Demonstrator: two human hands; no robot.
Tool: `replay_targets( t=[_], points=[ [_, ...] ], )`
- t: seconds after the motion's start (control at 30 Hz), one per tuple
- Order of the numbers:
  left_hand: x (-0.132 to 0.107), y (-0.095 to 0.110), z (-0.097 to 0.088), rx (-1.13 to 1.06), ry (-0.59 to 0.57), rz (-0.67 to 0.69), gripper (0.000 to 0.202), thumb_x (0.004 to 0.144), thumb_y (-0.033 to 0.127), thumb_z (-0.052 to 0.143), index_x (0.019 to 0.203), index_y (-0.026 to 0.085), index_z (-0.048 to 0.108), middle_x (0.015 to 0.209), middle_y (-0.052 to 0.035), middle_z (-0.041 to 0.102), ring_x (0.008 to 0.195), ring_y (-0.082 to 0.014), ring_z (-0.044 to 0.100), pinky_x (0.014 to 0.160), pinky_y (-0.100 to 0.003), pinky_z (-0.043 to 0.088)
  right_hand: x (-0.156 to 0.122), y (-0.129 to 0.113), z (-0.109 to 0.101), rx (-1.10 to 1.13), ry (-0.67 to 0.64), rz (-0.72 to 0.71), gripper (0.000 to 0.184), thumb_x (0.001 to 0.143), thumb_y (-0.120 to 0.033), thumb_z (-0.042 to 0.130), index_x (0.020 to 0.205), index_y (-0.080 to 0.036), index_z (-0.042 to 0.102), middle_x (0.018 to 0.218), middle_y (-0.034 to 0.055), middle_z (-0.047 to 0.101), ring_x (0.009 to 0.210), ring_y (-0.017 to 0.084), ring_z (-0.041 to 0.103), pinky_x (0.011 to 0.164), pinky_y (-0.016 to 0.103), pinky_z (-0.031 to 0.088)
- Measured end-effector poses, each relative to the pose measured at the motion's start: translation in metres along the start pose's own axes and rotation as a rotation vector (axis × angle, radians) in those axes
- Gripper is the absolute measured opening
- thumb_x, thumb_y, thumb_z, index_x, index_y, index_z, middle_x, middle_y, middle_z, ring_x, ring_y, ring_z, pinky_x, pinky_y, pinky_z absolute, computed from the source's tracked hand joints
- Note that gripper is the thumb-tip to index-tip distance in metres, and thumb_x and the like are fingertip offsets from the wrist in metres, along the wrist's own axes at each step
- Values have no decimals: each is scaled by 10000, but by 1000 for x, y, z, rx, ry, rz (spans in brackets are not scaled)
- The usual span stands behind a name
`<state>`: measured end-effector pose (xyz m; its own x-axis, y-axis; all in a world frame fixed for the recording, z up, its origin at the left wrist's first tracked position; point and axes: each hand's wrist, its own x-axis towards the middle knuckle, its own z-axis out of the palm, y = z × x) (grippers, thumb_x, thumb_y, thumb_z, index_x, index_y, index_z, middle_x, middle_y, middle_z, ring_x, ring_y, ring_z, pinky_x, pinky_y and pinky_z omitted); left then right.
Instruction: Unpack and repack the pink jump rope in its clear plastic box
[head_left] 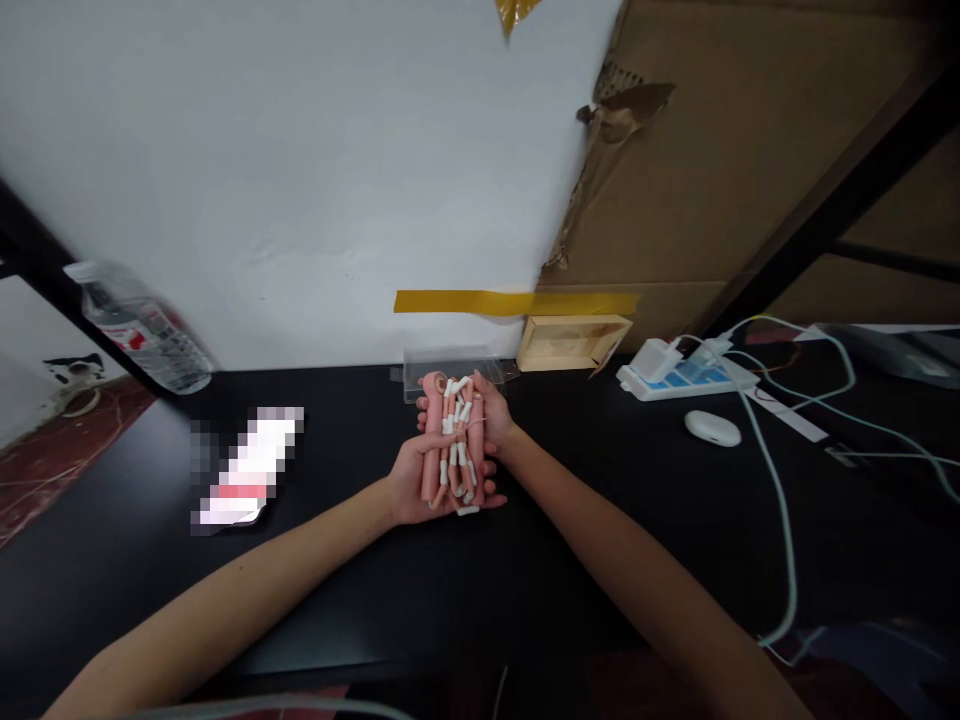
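Together, left hand (411,492) and right hand (496,413) wrap around the beaded rope (454,470).

Beaded rope (453,450), salmon-pink and white tube segments, folded into several lengthwise runs and bunched between its two smooth pink handles, one on the 9 o'clock side (431,440), one on the 3 o'clock side (476,460), all gripped as one compact bundle. Handles stand roughly parallel, long axes running 12 to 6 o'clock, the 9 o'clock one showing a round brownish opening at its 12 o'clock end. Bundle sits near frame centre, slightly toward 6 o'clock, with a white segment jutting crosswise at its 6 o'clock end.
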<state>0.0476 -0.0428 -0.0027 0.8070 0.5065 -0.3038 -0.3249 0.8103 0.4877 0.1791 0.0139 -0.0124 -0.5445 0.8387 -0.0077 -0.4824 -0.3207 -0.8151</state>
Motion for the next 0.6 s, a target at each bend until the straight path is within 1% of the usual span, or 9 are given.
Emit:
replay_targets(
  t=[0.07, 0.13, 0.23, 0.3, 0.4, 0.47, 0.6],
  points=[
    [1, -1, -3, 0, 2, 3, 362, 721, 345, 572, 973, 103, 663, 800, -81, 643, 714, -203, 641, 976, -483, 442, -1, -2, 5, 25, 13, 19, 774, 812, -799, 389, 1241, -182, 577, 1015, 136, 744, 875, 308, 739, 701, 462, 626],
    [2, -3, -7, -11, -41, 14, 328, 695, 291, 606, 948, 91, 670, 814, -83, 654, 728, -199, 654, 993, -466, 433, -3, -6, 9, 70, 2, 46, 771, 845, -786, 355, 1227, -158, 586, 997, 147, 745, 862, 305, 738, 697, 460, 624],
    [4, -6, -13, -36, -160, 38, 338, 711, 232, 633, 1000, 66, 687, 898, -128, 705, 887, -258, 697, 1048, -487, 390, -6, -10, 10, 166, -30, 76, 681, 923, -674, 332, 1204, -114, 598, 947, 151, 755, 821, 285, 740, 704, 440, 621],
    [5, -7, -15, -52, -232, 42, 364, 772, 244, 614, 1079, 61, 686, 1022, -171, 721, 1015, -308, 688, 1066, -526, 365, -7, -12, 8, 222, -15, 79, 606, 960, -570, 312, 1184, -93, 610, 906, 142, 762, 799, 271, 744, 721, 420, 618],
    [5, -7, -16, -71, -284, 28, 422, 871, 304, 551, 1197, 61, 660, 1168, -206, 697, 1097, -345, 665, 1047, -573, 366, -7, -13, 6, 258, 28, 89, 542, 961, -474, 306, 1140, -80, 633, 877, 143, 767, 772, 269, 747, 738, 425, 617],
    [5, -7, -16, -77, -295, 31, 449, 897, 334, 528, 1220, 47, 655, 1197, -221, 687, 1122, -358, 657, 1046, -568, 370, -6, -13, 6, 257, 48, 95, 507, 953, -457, 327, 1107, -92, 644, 869, 143, 767, 753, 273, 743, 732, 441, 618],
    [7, -8, -18, -73, -308, 73, 476, 908, 349, 521, 1186, -6, 671, 1170, -253, 694, 1161, -362, 645, 1081, -498, 353, -2, -12, 7, 250, 52, 103, 514, 952, -507, 322, 1074, -128, 647, 902, 150, 763, 794, 288, 742, 721, 461, 619]
  ],
)
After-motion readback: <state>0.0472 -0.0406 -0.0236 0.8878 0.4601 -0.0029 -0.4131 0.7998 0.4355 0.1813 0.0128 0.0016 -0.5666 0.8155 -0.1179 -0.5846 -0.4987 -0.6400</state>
